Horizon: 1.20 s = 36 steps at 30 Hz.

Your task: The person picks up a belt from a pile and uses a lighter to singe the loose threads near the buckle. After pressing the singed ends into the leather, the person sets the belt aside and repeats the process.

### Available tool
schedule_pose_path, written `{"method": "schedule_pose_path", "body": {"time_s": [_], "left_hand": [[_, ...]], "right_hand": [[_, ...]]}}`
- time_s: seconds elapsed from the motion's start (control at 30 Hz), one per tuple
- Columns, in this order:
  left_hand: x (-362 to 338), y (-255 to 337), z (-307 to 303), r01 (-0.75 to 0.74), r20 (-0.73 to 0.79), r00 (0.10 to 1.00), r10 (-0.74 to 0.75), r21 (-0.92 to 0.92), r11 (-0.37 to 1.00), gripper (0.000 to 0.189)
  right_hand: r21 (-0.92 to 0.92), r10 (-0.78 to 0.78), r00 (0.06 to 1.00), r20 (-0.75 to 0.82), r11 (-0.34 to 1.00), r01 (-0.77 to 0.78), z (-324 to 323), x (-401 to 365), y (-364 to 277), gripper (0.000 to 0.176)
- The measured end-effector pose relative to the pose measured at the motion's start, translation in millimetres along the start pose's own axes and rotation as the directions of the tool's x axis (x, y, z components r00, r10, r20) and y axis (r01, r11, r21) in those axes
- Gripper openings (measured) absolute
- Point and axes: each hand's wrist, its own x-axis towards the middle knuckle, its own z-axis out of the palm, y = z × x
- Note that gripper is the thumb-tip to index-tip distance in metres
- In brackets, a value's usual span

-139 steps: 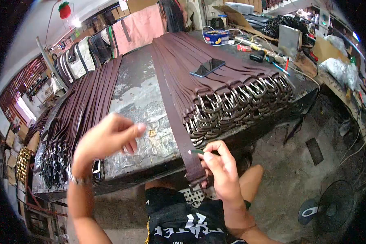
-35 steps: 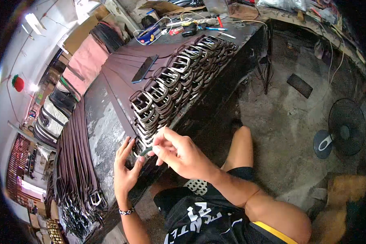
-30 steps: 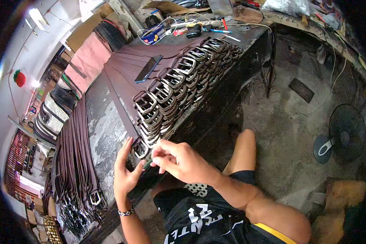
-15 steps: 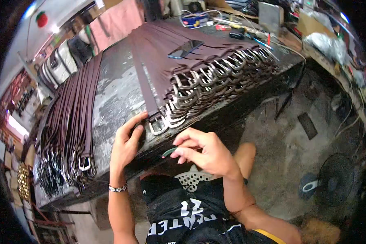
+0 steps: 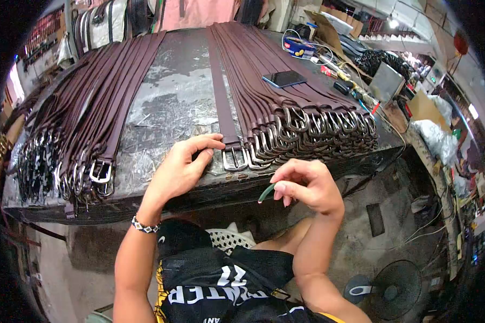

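Observation:
A dark brown belt [image 5: 223, 105] lies lengthwise on the table, its silver buckle [image 5: 235, 159] near the front edge. My left hand [image 5: 187, 163] rests by that buckle, index fingertip touching the belt's edge, thumb apart from it and nothing gripped. Between thumb and fingers of my right hand [image 5: 311, 188] is a thin curved green strip [image 5: 266, 192] with a pale tip, held in front of the table edge. I cannot make out what kind of tool or piece it is. To the right, a thick stack of belts [image 5: 264, 91] ends in layered silver buckles [image 5: 318, 126].
Another row of brown belts [image 5: 108, 81] with buckles hangs at the left table edge. A phone [image 5: 284, 79] lies on the right stack. Behind it are a blue tub [image 5: 298, 48] and cables. A fan [image 5: 396, 290] stands on the floor at right.
The view has turned and levelled, so the table appears shifted. My left hand stays beside the same buckle; my right hand still pinches the green strip.

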Motion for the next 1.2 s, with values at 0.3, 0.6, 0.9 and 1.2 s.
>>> {"method": "schedule_pose_path", "body": {"time_s": [0.3, 0.6, 0.9, 1.2], "left_hand": [[-0.8, -4.2, 1.1, -0.011, -0.031, 0.999, 0.012, 0.015, 1.000, 0.026], [-1.1, -2.2, -0.6, 0.007, -0.016, 1.000, -0.007, -0.007, 1.000, 0.025], [-4.4, -10.7, 2.6, -0.040, -0.083, 0.996, 0.045, 0.062, 0.997, 0.023], [-80.5, 42.8, -57.2, -0.086, -0.322, 0.895, 0.308, 0.553, 0.829, 0.032]], "right_hand": [[0.076, -0.121, 0.993, 0.009, 0.990, 0.120, 6.6, 4.3, 7.7, 0.010], [0.164, -0.071, 0.997, 0.010, 0.984, 0.069, 15.4, 8.1, 13.1, 0.009], [0.340, -0.098, 0.988, -0.123, 0.931, 0.135, 28.4, -12.7, 49.8, 0.015], [0.195, 0.120, 0.963, 0.240, 0.966, -0.169, 29.0, -17.5, 67.5, 0.010]]}}
